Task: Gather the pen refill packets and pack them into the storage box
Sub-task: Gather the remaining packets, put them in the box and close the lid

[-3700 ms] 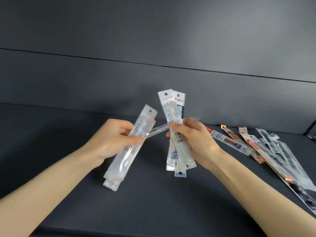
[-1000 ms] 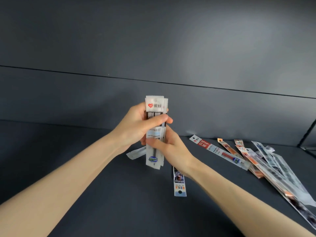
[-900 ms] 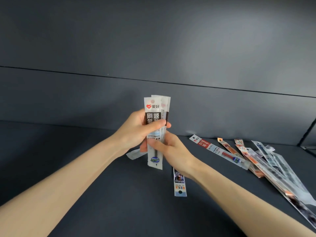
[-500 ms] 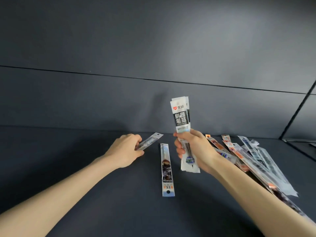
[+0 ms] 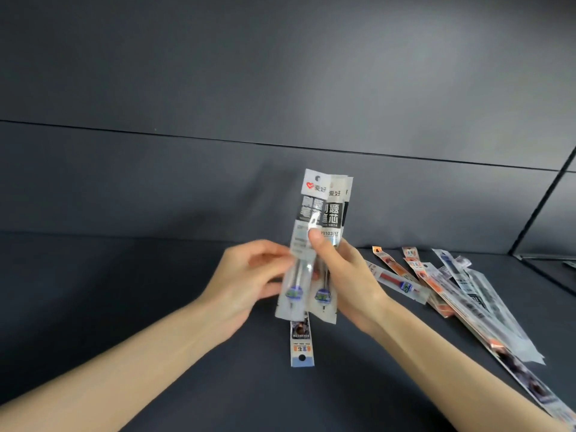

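Now our left hand (image 5: 246,275) pinches a freshly lifted clear plastic refill packet (image 5: 297,254) against the bundle (image 5: 332,213) gripped in our right hand (image 5: 352,275). Gathering continues.

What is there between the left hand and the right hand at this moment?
A bundle of pen refill packets, held upright. The right hand grips it; the blurred left hand meets its left edge. The head view shows it.

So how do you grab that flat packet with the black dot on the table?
I'd take the packet by its near end, the blue-edged one with the black dot, coming from above. It lies flat and thin, pointing away, and its far end is hidden behind the held bundle.
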